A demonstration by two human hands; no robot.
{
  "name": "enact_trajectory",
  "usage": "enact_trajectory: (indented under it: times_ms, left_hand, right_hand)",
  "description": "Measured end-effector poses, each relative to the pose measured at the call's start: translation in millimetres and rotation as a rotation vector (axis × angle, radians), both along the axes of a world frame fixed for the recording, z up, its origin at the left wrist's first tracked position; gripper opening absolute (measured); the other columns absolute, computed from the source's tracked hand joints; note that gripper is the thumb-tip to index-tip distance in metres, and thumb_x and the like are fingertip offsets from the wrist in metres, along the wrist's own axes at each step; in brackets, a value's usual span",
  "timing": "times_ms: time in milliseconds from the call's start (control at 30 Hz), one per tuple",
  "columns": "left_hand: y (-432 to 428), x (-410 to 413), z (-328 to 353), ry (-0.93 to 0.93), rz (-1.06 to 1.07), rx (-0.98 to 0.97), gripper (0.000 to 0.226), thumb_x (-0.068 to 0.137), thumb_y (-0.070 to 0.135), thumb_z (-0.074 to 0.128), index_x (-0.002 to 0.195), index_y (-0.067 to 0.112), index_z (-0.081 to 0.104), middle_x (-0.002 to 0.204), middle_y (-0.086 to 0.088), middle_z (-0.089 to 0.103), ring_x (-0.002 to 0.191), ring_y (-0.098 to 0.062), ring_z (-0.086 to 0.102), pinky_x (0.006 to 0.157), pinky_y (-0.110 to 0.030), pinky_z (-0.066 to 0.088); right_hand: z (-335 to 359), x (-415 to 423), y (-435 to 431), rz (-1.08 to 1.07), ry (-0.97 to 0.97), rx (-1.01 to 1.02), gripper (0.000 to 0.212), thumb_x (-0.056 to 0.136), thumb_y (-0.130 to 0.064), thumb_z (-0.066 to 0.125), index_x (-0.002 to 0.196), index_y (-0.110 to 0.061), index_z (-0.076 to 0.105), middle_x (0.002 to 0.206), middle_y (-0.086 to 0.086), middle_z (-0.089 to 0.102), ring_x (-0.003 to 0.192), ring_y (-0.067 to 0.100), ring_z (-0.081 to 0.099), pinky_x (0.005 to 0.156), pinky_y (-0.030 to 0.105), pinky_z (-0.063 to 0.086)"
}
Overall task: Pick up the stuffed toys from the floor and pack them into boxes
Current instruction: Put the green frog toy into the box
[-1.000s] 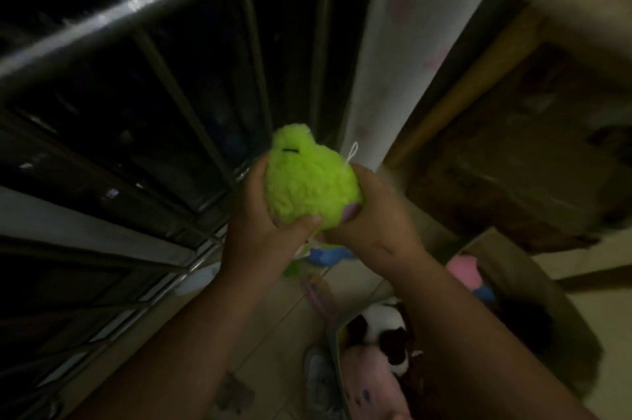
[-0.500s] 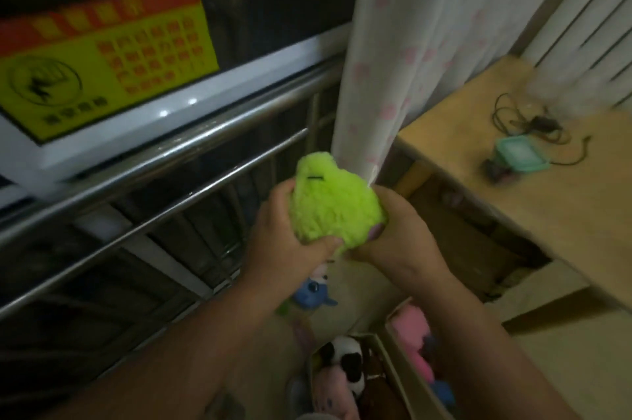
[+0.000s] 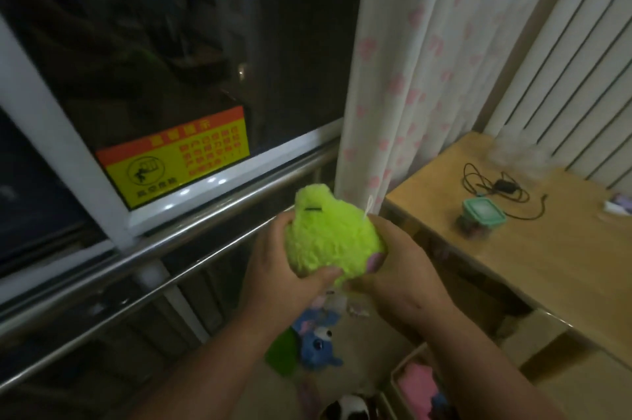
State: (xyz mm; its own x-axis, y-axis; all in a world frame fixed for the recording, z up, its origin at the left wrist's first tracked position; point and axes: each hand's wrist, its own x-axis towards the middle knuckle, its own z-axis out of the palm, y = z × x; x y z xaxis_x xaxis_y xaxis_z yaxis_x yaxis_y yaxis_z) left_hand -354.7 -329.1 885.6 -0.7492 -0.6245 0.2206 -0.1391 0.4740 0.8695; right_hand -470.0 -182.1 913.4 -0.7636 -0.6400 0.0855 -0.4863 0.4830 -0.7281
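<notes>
Both hands are up at chest height and both are wrapped round the prize. The left grip (image 3: 278, 277) curls under and around the near side of the lime-green stuffed toy (image 3: 328, 234), thumb pressed across its underside. The right grip (image 3: 396, 270) clamps on the far side, fingers hidden behind the plush. The toy sits between the two palms, clear of the floor, its small black stitched line facing up and a white loop sticking out by the right hand.

Below the hands, a blue stuffed toy (image 3: 319, 347) with a big googly eye lies on the floor, just beside something dark green that is too dim to make out. Further down, near the bottom edge, an open box (image 3: 396, 380) shows a pink toy (image 3: 415, 383) inside, and a black-and-white toy (image 3: 349, 407) sits just left of it.

Out to the right, the wooden worktop (image 3: 547, 269) carries a green-lidded container (image 3: 484, 216) and a tangled black cable (image 3: 478, 180). Behind the toy runs a steel railing (image 3: 205, 226), then a dark window with a yellow-and-red sticker (image 3: 174, 156), and a white curtain (image 3: 410, 77) with pink spots hangs by the worktop.
</notes>
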Motion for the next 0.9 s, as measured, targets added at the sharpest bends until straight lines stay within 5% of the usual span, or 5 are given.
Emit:
enact_trajectory:
  times_ms: [133,200,400,900]
  left_hand:
    - [15,35,-2,-0.041,0.008,-0.011,0.09,0.057,0.052,0.08,0.132,0.046,0.03,0.126,0.009,0.041,0.111,-0.012,0.046,0.084,-0.032,0.042]
    - [26,48,1,-0.033,0.002,0.005,0.09,0.057,0.052,0.08,0.132,0.045,0.03,0.129,0.006,0.042,0.113,-0.014,0.046,0.086,-0.034,0.043]
    - [70,65,22,0.015,-0.082,0.019,0.083,0.056,0.065,0.065,0.131,0.049,0.031,0.13,0.005,0.043,0.115,-0.016,0.048,0.091,-0.041,0.048]
    - [244,21,29,0.035,-0.061,-0.004,0.078,0.057,0.067,0.062,0.128,0.049,0.035,0.126,0.005,0.042,0.111,-0.015,0.049,0.09,-0.037,0.048]
  right_hand:
    - [8,40,19,0.019,-0.014,0.009,0.074,0.066,-0.037,0.071,0.135,-0.038,0.044,0.111,-0.016,0.055,0.099,0.005,0.054,0.06,0.002,0.038]
    - [17,55,32,0.017,-0.013,0.022,0.073,0.07,-0.033,0.071,0.137,-0.035,0.043,0.111,-0.014,0.053,0.101,0.009,0.054,0.063,0.003,0.038]
    - [37,79,85,-0.053,0.018,0.03,0.085,0.06,-0.039,0.077,0.137,-0.033,0.041,0.12,-0.009,0.055,0.106,0.014,0.055,0.086,0.036,0.053]
    - [42,28,266,0.011,0.042,-0.008,0.091,0.058,-0.032,0.086,0.138,-0.033,0.042,0.11,-0.015,0.052,0.102,0.01,0.053,0.079,0.024,0.043]
